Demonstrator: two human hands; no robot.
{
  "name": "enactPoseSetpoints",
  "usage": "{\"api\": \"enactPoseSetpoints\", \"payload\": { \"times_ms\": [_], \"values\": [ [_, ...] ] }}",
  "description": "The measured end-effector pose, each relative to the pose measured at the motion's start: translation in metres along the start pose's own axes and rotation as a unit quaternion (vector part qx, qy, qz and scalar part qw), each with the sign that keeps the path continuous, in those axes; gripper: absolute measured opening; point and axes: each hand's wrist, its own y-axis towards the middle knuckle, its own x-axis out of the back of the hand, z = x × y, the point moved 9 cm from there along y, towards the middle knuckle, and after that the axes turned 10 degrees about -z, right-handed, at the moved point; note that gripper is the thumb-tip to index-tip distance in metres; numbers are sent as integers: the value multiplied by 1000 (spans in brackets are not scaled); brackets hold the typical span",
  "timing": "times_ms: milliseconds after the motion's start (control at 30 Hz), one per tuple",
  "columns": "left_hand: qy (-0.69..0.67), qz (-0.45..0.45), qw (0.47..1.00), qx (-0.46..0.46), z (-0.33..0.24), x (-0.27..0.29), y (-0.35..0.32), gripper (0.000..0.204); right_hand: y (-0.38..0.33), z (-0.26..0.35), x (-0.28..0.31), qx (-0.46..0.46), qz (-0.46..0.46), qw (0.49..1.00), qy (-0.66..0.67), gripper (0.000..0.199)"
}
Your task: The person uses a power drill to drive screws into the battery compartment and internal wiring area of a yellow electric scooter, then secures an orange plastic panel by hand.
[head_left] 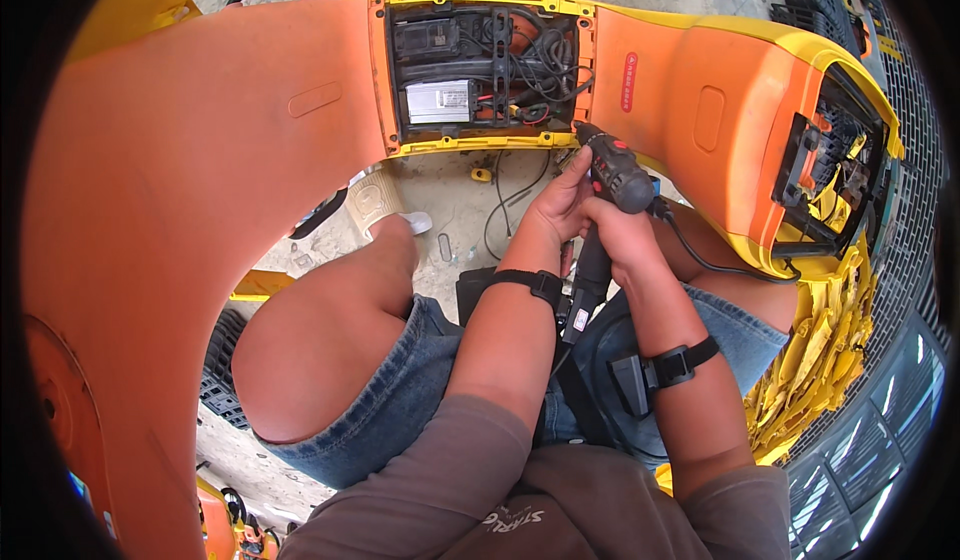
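Note:
A large orange plastic body shell (210,150) with yellow trim lies across my knees. Its open compartment (485,65) shows black wiring, a black box and a silver control box (440,101). My right hand (620,232) grips the handle of a black and red power screwdriver (612,168), whose tip points at the lower right corner of the compartment's yellow rim. My left hand (562,200) cups the front of the tool near its tip. Both wrists wear black straps.
A second opening with black parts (835,160) sits at the shell's right end. Yellow plastic parts (825,350) are stacked at the right beside black grid crates (905,220). Loose cables and small bits (500,205) lie on the concrete floor between my knees.

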Motion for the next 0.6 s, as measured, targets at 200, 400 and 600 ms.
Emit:
{"api": "enactPoseSetpoints", "payload": {
  "times_ms": [200,400,600],
  "values": [
    [7,-7,1000,14,1,3,1,63,2,1,-1,8,2,1000,3,6],
    [15,-8,1000,5,-1,1,1,64,-2,4,-1,6,4,1000,-3,7],
    [21,-9,1000,-2,-2,4,0,66,-1,3,0,-1,-6,1000,-14,7]
  ]
}}
